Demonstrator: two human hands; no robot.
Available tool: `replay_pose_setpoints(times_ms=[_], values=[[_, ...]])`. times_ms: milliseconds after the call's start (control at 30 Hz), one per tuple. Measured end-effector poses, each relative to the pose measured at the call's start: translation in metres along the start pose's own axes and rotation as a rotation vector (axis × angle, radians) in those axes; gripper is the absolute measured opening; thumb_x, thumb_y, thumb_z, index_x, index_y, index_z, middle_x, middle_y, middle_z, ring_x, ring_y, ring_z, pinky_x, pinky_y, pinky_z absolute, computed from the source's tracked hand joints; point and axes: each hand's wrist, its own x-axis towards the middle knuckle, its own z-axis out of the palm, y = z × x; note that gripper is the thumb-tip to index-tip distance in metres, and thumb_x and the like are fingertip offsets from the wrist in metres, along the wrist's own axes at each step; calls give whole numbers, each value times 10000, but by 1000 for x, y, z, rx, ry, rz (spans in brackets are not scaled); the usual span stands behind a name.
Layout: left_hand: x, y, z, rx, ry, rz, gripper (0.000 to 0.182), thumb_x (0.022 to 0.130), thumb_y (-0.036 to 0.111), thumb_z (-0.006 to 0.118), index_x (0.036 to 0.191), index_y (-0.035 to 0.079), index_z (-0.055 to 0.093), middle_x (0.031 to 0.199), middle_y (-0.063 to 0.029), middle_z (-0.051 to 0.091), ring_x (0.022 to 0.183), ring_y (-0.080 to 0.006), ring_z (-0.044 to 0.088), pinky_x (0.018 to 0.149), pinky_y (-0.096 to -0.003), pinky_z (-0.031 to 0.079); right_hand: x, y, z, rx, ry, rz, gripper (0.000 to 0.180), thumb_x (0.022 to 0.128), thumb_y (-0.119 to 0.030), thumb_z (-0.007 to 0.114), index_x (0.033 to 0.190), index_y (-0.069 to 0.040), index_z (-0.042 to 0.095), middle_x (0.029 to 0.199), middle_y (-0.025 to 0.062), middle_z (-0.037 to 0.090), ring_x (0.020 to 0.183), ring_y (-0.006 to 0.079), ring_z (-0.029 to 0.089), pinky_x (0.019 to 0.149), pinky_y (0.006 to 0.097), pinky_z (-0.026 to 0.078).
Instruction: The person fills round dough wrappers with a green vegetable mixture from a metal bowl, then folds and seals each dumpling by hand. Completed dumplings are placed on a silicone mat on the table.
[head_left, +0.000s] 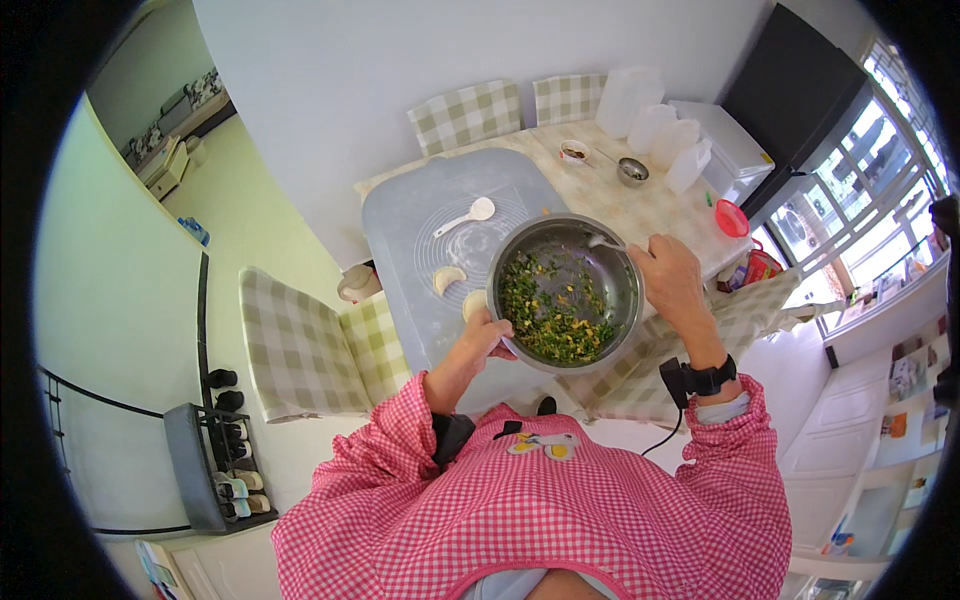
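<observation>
My left hand grips the lower left rim of a large stainless steel bowl, which is tilted and holds a chopped green and yellow filling. In my right hand is a metal utensil, probably a spoon, its end inside the bowl near the right wall. On the grey silicone mat left of the bowl lie a white plastic spoon and a folded dumpling. A pale round of dough or dumpling shows partly beside the bowl, just above my left hand.
Farther back on the table stand a small bowl with dark contents, a small metal bowl and several white plastic jugs. A red plastic bowl sits at the right edge. Chairs with checked covers surround the table.
</observation>
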Motion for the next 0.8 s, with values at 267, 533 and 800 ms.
replay_pose_setpoints(times_ms=[267, 533, 800], values=[[-10, -7, 5, -40, 7, 39, 176, 798, 72, 568, 908, -66, 557, 802, -137, 618, 648, -255, 650, 581, -378, 593, 0, -7, -8, 1, 99, -41, 240, 727, -71, 608, 960, -88, 660, 736, 83, 470, 698, 265, 532, 574, 381, 428], [-18, -8, 8, -83, -15, 31, 182, 803, 60, 560, 921, -78, 550, 819, -159, 631, 665, -266, 661, 585, -386, 592, -15, -6, -24, 3, 75, -27, 219, 760, -73, 611, 973, -78, 664, 743, 73, 491, 703, 247, 543, 567, 362, 443], [-23, -4, 16, -113, -1, 21, 203, 801, 46, 570, 951, -82, 525, 824, -165, 629, 675, -274, 666, 572, -390, 590, -18, -4, -23, -17, 27, 6, 236, 769, -66, 604, 996, -83, 667, 735, 81, 481, 698, 243, 544, 553, 363, 441]])
